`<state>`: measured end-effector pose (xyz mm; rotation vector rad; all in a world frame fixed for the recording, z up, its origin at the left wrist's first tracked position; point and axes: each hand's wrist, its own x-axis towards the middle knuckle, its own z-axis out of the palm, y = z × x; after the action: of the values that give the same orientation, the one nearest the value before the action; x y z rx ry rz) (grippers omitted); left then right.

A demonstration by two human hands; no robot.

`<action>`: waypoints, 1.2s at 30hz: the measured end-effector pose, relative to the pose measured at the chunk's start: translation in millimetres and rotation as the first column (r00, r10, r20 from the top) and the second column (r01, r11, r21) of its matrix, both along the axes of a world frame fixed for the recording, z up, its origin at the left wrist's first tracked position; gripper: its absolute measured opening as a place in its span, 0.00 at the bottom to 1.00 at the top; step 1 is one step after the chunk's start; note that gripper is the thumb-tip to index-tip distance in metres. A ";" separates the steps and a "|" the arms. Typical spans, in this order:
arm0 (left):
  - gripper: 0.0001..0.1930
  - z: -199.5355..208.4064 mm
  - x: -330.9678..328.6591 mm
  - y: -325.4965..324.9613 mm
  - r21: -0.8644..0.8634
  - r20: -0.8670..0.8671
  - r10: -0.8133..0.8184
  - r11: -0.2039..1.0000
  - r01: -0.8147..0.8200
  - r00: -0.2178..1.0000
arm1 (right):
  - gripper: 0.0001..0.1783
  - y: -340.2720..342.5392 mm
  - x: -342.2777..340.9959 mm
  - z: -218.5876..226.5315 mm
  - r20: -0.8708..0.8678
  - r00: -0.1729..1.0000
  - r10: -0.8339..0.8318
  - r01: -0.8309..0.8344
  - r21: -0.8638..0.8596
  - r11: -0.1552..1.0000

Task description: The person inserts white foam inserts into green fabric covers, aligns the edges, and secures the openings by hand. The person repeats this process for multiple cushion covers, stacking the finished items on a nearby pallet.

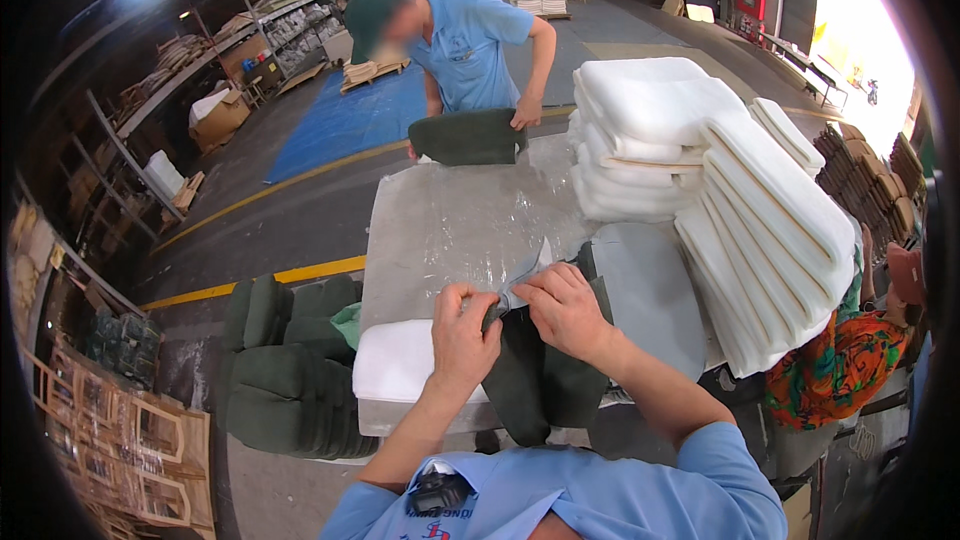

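Note:
Just in front of my body, a dark green fabric cushion cover (517,380) hangs over the near edge of the table. My left hand (466,335) is closed, its fingertips pinching the cover's upper edge. Beside it, my right hand (565,308) pinches the same edge, near a pale grey-blue strip (524,274) that sticks up between the hands. How the strip joins the cover is hidden by my fingers. A white foam pad (395,360) lies by my left wrist. To the right of my right hand is a flat grey panel (648,290) with rounded corners.
Tall piles of white foam pads (650,105) cover the table's right side. Dark green cushions (290,390) are stacked at the left. Across the plastic-covered table (450,230), a co-worker (475,50) handles a green cushion (468,136). Another person in patterned clothing (835,370) is at the right.

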<state>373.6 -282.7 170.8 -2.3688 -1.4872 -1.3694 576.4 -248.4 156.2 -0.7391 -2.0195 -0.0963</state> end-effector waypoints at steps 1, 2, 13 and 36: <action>0.15 1.1 2.8 1.1 0.086 0.019 0.000 0.996 -0.002 1.000 | 0.22 -1.7 -1.2 -1.0 0.005 1.000 0.006 -0.006 -0.027 1.000; 0.15 -4.9 5.8 -0.5 -0.097 0.189 -0.015 0.995 0.034 0.982 | 0.22 -3.9 -2.1 -2.1 0.010 1.000 0.010 -0.010 -0.055 0.998; 0.20 -53.9 -7.0 -20.2 -0.209 0.153 -0.188 0.953 0.218 0.970 | 0.13 -47.2 3.2 -3.1 -0.194 0.955 0.227 -0.263 -0.903 0.338; 0.10 -70.1 -7.2 -61.4 -0.668 0.677 0.172 0.552 0.499 0.716 | 0.08 -67.5 -16.9 -26.3 -0.192 0.981 0.023 -0.141 -0.633 0.761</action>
<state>366.4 -344.1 100.7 -2.6392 -2.6813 -2.1376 559.5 -315.9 129.9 -1.0370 -1.9043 0.7378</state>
